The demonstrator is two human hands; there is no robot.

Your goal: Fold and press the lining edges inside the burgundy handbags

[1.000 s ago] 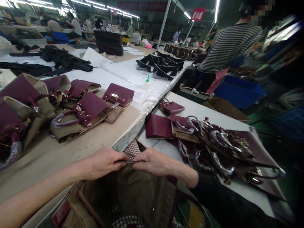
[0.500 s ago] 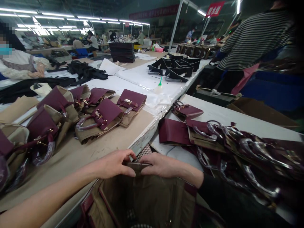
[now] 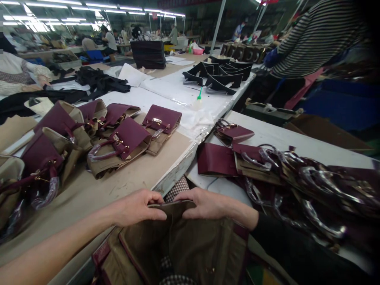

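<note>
A burgundy handbag with an olive-brown lining (image 3: 198,241) lies before me on my lap, its inside facing up at me. My left hand (image 3: 139,208) pinches the bag's far edge, thumb on the lining side and fingers curled behind. On the same edge, a little to the right, my right hand (image 3: 203,204) grips with its thumb inside. Between the two hands the edge runs in a shallow curve. Checked cloth (image 3: 178,188) shows beyond it and also low inside the bag opening. The bag's lower part is cut off by the frame.
Several burgundy bags (image 3: 127,138) lie on the brown-covered table to the left. More bags with plastic-wrapped handles (image 3: 267,162) are heaped on the white table at right. A green-tipped bottle (image 3: 198,101) stands ahead, near black bag pieces (image 3: 225,75). A person in stripes (image 3: 320,39) is at right.
My hands have moved slightly apart along the bag's edge, with more of it showing between them. The view has shifted a little, and both hands still hold the bag.
</note>
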